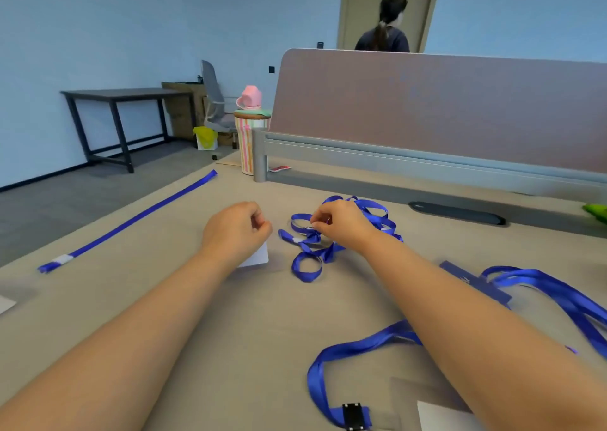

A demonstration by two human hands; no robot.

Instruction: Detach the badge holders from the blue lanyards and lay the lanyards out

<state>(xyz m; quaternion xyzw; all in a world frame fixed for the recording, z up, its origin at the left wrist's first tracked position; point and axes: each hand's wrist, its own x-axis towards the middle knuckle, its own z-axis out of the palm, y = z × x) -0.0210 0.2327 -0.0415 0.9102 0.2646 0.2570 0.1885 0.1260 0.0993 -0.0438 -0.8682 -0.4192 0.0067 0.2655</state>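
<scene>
2 bare forearms reach out over the tabletop (pixel 262 332), side by side toward its middle. Your left hand (pixel 236 230) has its fingers curled in against the thumb; a white badge holder (pixel 258 256) peeks out beneath it, but you cannot tell whether those fingers grip it. Your right hand (pixel 341 223), knuckles up, pinches the tangled lanyard (pixel 305 279) near its clip between thumb and fingertips. 1 straight lanyard (pixel 131 221) lies along the left edge.
</scene>
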